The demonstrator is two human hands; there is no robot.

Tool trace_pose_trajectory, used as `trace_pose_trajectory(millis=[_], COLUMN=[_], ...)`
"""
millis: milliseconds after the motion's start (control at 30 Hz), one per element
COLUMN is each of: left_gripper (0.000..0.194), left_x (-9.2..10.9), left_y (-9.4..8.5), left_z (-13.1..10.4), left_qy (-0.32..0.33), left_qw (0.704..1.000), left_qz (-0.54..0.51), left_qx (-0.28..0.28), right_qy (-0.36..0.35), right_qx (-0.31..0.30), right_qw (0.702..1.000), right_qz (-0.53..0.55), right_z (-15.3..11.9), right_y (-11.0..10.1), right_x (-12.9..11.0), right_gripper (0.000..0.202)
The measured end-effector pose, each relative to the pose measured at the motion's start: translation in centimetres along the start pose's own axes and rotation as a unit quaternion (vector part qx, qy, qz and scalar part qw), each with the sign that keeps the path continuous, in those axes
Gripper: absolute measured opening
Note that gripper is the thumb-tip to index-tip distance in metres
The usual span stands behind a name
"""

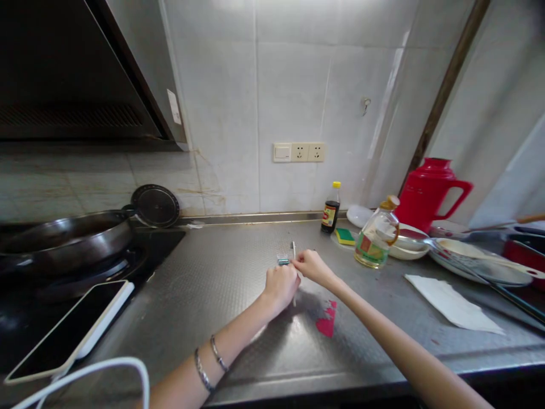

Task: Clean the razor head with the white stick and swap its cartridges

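- Here's the left hand (281, 285) curled, the right hand (313, 266) tight beside it, meeting at a slim pale stick (293, 249); exact grips hidden!
- Twelve o'clock off the left knuckles, a teal-edged piece (283, 261)!
- Five o'clock from the hands, a ragged pink scrap (326, 324)!
- One o'clock, sauce bottle (329, 215); nine o'clock, pan (80, 244)!

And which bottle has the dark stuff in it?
The slimmer bottle with the bright yellow cap, standing near the green-and-yellow sponge. The wider bottle to its right is see-through, with pale yellowish liquid.
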State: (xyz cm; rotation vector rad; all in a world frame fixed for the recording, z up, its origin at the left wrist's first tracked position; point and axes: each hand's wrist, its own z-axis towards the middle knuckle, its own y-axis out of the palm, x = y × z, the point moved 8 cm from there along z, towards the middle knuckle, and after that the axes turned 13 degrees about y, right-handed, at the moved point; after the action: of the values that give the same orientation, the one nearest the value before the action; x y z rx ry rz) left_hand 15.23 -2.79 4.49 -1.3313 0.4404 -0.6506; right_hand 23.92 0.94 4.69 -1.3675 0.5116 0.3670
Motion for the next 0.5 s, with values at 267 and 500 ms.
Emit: trace_pose_trajectory(millis=[267,500], left_gripper=[0.037,0.048], left_x=[-0.2,-5.9], left_y=[0.0,0.7], left_z=[1.2,3.5], left_qy=[0.014,0.066], left_qw=[0.999,0.996], left_qz=[-0.027,-0.023], left_qx=[0.04,0.048], right_qy=[0.044,0.125], right_qx=[-0.042,-0.158], right_qw=[0.998,0.978], right_qz=[-0.021,-0.059], right_z=[2.2,4.4], right_y=[-2.4,-4.0], right_x=[4.1,11.6], right_gripper=[0.031,0.028])
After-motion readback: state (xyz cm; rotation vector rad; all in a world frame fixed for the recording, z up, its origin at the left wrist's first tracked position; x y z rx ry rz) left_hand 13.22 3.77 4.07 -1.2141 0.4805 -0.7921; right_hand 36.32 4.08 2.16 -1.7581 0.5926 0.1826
